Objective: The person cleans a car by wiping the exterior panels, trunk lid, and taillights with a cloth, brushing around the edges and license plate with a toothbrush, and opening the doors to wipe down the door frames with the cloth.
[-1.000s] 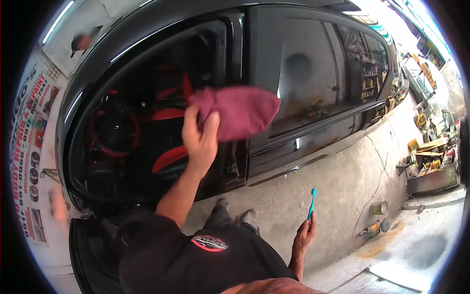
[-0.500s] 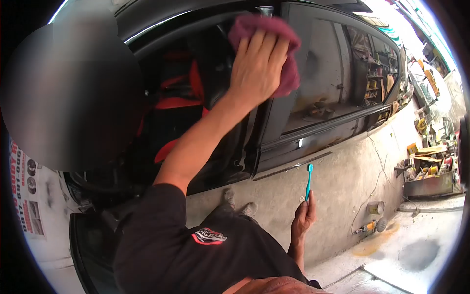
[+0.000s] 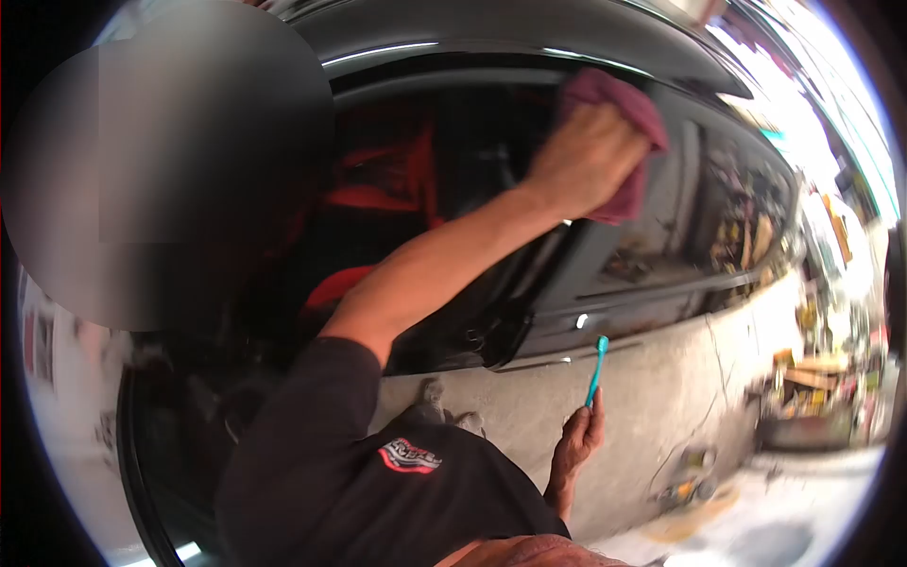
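Observation:
My left hand (image 3: 590, 161) is pressed over a maroon cloth (image 3: 647, 118) at the upper part of the black car (image 3: 378, 55), near the pillar between the open front doorway and the rear window. Its fingers are bent around the cloth and slightly blurred. Lower right, my right hand (image 3: 580, 437) holds a teal toothbrush (image 3: 596, 370) upright by its handle, bristle end up, in front of the concrete floor. Red and black seats (image 3: 378, 194) show inside the car.
An open car door (image 3: 151, 472) is at the lower left. On the floor at the right lie a power tool (image 3: 687, 491) and a can (image 3: 697, 458). A metal bin of scraps (image 3: 812, 430) stands farther right. A large blurred patch covers the upper left.
My left hand and the cloth have moved right, from in front of the doorway to the pillar and rear window. The toothbrush stays in my right hand. The view has shifted.

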`<state>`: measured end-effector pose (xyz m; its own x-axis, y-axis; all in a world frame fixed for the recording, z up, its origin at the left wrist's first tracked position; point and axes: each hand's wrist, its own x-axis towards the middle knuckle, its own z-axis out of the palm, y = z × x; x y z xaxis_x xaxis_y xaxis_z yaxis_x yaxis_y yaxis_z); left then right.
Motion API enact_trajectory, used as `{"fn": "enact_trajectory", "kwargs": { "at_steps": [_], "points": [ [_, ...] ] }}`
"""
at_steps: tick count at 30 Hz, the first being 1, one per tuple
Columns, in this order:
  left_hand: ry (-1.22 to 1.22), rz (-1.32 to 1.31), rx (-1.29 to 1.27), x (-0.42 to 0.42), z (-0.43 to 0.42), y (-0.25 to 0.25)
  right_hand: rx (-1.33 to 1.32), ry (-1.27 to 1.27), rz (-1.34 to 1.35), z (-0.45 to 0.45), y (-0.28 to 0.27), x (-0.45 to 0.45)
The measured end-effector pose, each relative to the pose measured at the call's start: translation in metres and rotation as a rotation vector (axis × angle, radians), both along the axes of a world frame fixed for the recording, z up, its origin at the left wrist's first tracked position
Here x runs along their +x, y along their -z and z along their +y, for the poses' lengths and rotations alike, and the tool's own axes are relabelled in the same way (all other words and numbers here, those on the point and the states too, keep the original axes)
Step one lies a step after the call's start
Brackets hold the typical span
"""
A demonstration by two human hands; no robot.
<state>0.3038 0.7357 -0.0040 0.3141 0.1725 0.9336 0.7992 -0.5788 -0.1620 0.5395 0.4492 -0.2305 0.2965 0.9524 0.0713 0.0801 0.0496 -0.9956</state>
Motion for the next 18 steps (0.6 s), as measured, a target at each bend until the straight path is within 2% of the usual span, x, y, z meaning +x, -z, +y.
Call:
{"fn": "enact_trajectory", "kwargs": {
  "at_steps": [2, 5, 8, 12, 16, 18],
  "points": [
    [-0.053, 0.125, 0.08, -0.015, 0.007, -0.002, 0.019, -0.03, -0.005, 0.009, -0.007, -0.012],
    [-0.31, 0.171, 0.182, -0.074, -0.013, -0.011, 0.017, -0.117, -0.01, 0.018, -0.004, -0.019],
    [-0.415, 0.297, 0.177, -0.163, -0.066, -0.007, 0.042, -0.17, -0.052, 0.027, -0.002, -0.027],
    [-0.774, 0.393, 0.16, -0.282, -0.16, 0.014, 0.05, -0.219, -0.149, 0.039, -0.01, -0.04],
    [-1.084, 0.202, 0.137, -0.368, -0.242, 0.051, 0.057, -0.28, -0.179, 0.051, -0.017, -0.051],
    [-1.084, 0.08, 0.194, -0.382, -0.267, 0.056, 0.101, -0.301, -0.201, 0.054, -0.017, -0.053]
  ]
}}
